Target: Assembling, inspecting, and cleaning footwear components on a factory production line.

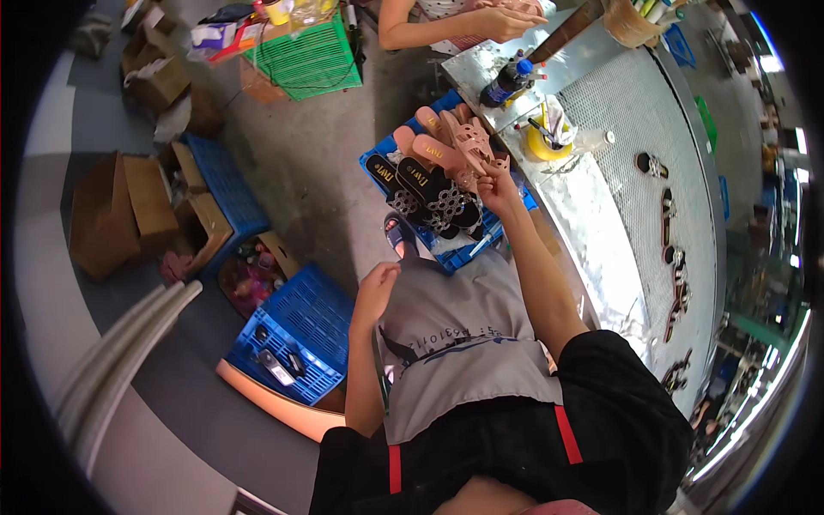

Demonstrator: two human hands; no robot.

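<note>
In front of me a blue plastic crate (375, 156) holds several flat sandals. Pink sandals (439, 153) lie at its far side, and black sandals (415, 178) with glittering cut-out straps lie nearer me. My right hand (496, 189) reaches over the crate's right side, its fingers pinched on the edge of a pink sandal (470, 142) with a cut-out strap. That sandal is tilted above the others. My left hand (376, 290) hangs beside my grey apron (459, 318), its fingers loosely bent with nothing in them.
To the right runs a metal-edged conveyor (635, 103) carrying several sandals. On its ledge stand a dark bottle (508, 81) and a yellow tape roll (549, 142). Blue crates (296, 322) and cardboard boxes (107, 215) stand at left. Across from me, another person's arm (438, 33) shows.
</note>
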